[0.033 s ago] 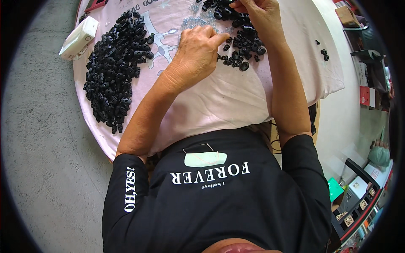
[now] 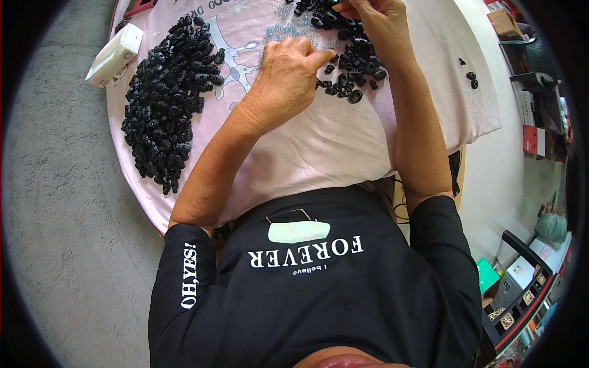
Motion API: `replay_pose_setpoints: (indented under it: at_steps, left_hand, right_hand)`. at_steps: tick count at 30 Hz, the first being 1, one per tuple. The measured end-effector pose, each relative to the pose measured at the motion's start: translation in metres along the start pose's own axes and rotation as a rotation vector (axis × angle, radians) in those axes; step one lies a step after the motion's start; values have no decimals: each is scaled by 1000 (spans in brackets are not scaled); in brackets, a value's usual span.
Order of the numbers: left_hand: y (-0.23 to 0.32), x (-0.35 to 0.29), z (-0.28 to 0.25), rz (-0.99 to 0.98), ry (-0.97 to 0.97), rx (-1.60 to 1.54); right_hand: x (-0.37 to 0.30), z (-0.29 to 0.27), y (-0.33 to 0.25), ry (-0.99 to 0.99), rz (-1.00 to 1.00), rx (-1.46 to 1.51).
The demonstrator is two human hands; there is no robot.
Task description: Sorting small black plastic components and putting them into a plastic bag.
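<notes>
My left hand (image 2: 287, 76) is over the table, fingers curled down and thumb stretched toward the black parts. Its fingertips are hidden under the knuckles, beside a scatter of small silvery pieces (image 2: 288, 29) that look like springs. At the top edge my right hand (image 2: 385, 27) has its fingers pinched together. What it pinches is too small and too near the frame's edge to make out. Below and beside it spreads a heap of loose black plastic parts (image 2: 354, 60), some round and cap-like. A larger pile of ribbed black plastic pieces, like cord locks (image 2: 161, 104), lies to the left.
A pale pink printed cloth (image 2: 325, 147) covers the rounded table. At its left edge stands a white packet (image 2: 115, 55), with a red-framed object (image 2: 138, 7) beyond. A few black parts (image 2: 472, 80) lie apart at the right. Boxes and shelves (image 2: 534, 141) line the far right.
</notes>
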State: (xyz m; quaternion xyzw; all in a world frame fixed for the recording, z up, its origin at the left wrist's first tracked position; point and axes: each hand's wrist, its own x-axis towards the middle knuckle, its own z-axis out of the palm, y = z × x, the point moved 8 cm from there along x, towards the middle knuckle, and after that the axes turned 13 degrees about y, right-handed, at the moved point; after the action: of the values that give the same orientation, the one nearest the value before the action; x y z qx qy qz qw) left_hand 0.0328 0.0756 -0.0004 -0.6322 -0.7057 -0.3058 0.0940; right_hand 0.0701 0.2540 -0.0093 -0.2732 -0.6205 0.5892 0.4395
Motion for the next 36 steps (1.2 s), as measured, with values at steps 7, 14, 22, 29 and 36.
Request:
replay_pose_setpoints:
  at_steps: [7, 14, 22, 29, 36]
  left_hand:
    - [-3, 4, -8, 21, 4, -35]
    - [-12, 3, -11, 22, 6, 20]
    - [-6, 6, -6, 7, 82, 43]
    - [-2, 5, -5, 43, 29, 17]
    - [-4, 2, -5, 37, 20, 4]
  right_hand:
    - [1, 0, 3, -23, -27, 4]
    - [0, -1, 0, -13, -8, -27]
    - [-2, 3, -2, -40, -11, -12]
    - [-2, 2, -2, -30, -8, -17]
    - [0, 1, -1, -35, -10, -20]
